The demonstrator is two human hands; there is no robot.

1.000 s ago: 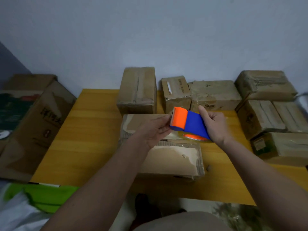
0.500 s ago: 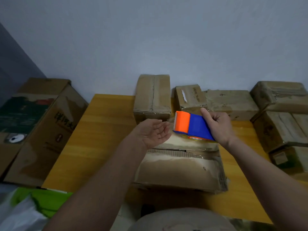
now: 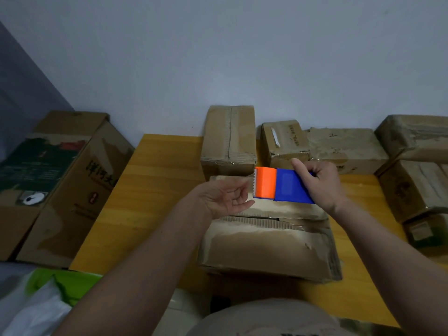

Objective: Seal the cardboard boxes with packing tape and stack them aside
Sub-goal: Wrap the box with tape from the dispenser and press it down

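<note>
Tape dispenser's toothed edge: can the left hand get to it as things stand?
Probably yes. The left hand is open, palm up, just beside the orange end of the tape dispenser held by the right hand; nothing lies between.

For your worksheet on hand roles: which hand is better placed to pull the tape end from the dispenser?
The left hand. It is open and empty, right beside the dispenser's toothed orange end, while the right hand is occupied gripping the blue body.

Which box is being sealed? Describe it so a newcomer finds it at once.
On the yellow wooden table, find the right hand holding an orange-and-blue tape dispenser. The box lies directly beneath. It alone sits at the near edge; others line the wall.
</note>
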